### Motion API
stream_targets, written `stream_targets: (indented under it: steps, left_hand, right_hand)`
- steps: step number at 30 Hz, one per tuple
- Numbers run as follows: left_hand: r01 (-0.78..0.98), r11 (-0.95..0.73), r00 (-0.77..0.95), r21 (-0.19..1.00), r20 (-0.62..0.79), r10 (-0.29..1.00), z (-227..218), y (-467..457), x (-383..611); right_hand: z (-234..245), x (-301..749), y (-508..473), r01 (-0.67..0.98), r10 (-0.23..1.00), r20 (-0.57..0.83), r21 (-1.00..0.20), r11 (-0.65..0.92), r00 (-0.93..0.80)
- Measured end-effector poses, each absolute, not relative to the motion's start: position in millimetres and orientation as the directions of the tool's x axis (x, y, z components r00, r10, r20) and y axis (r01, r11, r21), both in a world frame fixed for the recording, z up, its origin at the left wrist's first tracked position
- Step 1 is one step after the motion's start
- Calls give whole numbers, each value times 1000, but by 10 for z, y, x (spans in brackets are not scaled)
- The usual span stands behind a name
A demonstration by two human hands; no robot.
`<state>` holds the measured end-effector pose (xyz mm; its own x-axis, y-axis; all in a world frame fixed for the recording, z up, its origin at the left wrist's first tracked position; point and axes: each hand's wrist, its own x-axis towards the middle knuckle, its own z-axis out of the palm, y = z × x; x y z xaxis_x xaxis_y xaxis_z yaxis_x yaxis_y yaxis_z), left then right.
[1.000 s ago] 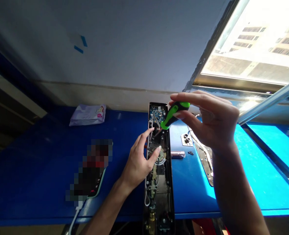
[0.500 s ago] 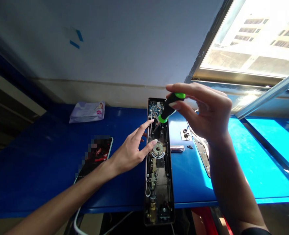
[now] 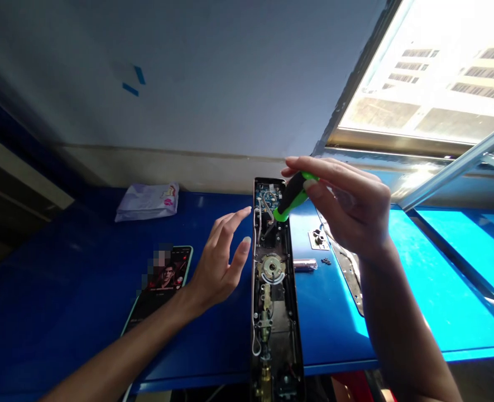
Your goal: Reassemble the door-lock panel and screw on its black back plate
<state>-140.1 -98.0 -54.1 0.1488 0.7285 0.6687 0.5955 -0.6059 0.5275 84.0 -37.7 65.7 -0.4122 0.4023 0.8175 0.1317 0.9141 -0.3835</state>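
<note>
A long, narrow dark housing point(image 3: 279, 318) lies lengthwise in front of me, its inside exposed. Within it are a blue circuit board point(image 3: 264, 192), thin wires, a round metal disc point(image 3: 272, 267) and brass-coloured parts point(image 3: 265, 379). My right hand point(image 3: 347, 204) grips a black and green screwdriver point(image 3: 291, 196), tilted, with its shaft pointing down into the housing below the board. Exactly what its tip touches is hard to make out. Beside the housing's left edge, my left hand point(image 3: 219, 262) hovers with fingers apart and nothing in them.
On the blue table point(image 3: 213, 352) a phone point(image 3: 167, 279) and a lilac packet point(image 3: 147, 201) lie to the left. Right of the housing are a small metal plate point(image 3: 319, 239), small black screws point(image 3: 326, 261), a shiny wrapped cylinder point(image 3: 305, 264) and a metal panel point(image 3: 349, 279) with white cable.
My left hand has drawn back left from over the housing, off the area by the disc. The screwdriver stays in my right hand over nearly the same spot. The view has shifted slightly.
</note>
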Motion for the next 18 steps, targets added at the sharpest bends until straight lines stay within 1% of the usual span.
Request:
stream_targets:
  steps: [3,7,9,12,14,18]
  left_hand:
    - [569,-703,210,427,751,626,-614,-935,-1411]
    - [565,-768,259,301,819,512,-665,-865,-1462]
    - [567,-802,319,186,848,422,-683,-822,-1494]
    - [546,-838,426,16,856,294,-709,-752,-1531]
    - [533,-846,452,-27,854,258,-724,-707,-1547]
    - [523,-851,475,-43,844,249,-709,-632,-1584]
  right_hand:
    - [673,857,-383,143,392,818,-367,919,-421]
    - [691,864,-397,145,394,812,-369,918,-431]
    - [692,869,-398,141,397,810,-374,917,-433]
    - [691,883,-394,142,394,805,-371,918,-443]
    - [694,893,-392,152,389,804,-360,920,-450]
    - [702,901,-390,174,385,807,-344,923,-447]
